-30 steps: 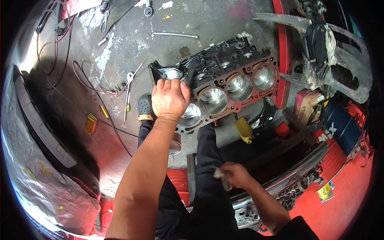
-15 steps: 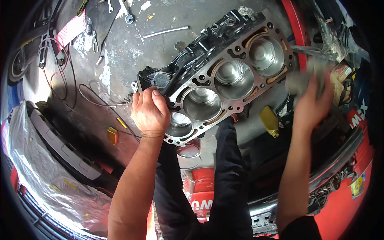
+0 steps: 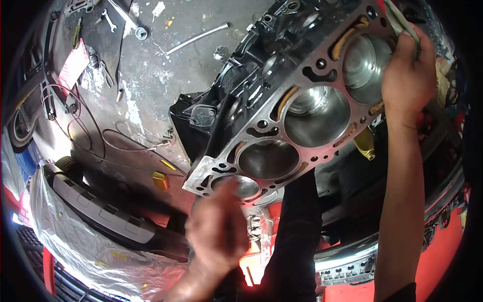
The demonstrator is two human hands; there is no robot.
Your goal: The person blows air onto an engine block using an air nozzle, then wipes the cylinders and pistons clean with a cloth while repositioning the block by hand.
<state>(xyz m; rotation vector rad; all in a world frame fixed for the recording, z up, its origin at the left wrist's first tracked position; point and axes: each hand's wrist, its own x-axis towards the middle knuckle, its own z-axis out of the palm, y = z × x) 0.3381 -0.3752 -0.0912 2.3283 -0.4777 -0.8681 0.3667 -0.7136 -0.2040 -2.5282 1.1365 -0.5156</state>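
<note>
An engine block [image 3: 322, 151] lies tilted in front of me, its flat deck and several round cylinder bores facing up. At the block's far right end, my right hand [image 3: 410, 75] is closed around a grey-green rag [image 3: 402, 20], beside the last bore. My left hand [image 3: 216, 226] is smeared by motion just below the block's near left end, close to the smallest-looking bore; its fingers are too blurred to read. Brownish deposits show in the slots around the bores.
On the concrete floor lie a metal bar [image 3: 198, 39], a ratchet [image 3: 141, 33], a wrench [image 3: 109, 21] and a coiled cable [image 3: 126, 146]. A plastic-wrapped bumper [image 3: 100, 201] is at left. A yellow bottle [image 3: 365, 144] stands beyond the block's right side.
My left hand has come off the block's left corner and moved down toward me. My right hand has moved up with the rag to the block's far end. The view has shifted closer.
</note>
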